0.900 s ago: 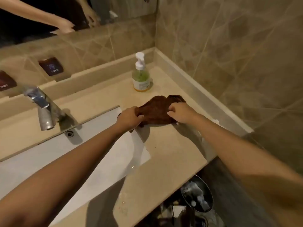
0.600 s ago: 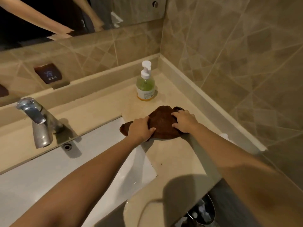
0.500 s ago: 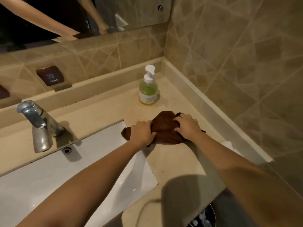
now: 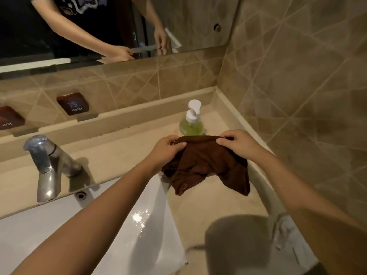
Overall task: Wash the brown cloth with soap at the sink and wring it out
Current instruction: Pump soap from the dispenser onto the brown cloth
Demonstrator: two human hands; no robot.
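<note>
The brown cloth (image 4: 204, 163) hangs in the air above the beige counter, right of the basin. My left hand (image 4: 165, 150) pinches its top left corner and my right hand (image 4: 237, 144) pinches its top right corner, so the upper edge is stretched between them. The lower part droops in loose folds. Just behind the cloth stands a pump bottle of green soap (image 4: 191, 124), its base hidden by the cloth. The white sink basin (image 4: 59, 231) lies below my left forearm, wet with a shiny patch.
A chrome faucet (image 4: 46, 167) stands at the left on the counter ledge (image 4: 119, 157), with COLD and HOT signs on the tiled wall behind. A mirror runs above. The tiled side wall closes the right. A crumpled white tissue (image 4: 284, 229) lies near the counter's right edge.
Both hands have lifted the cloth off the counter and spread its top edge apart. Before, it lay bunched flat under my hands.
</note>
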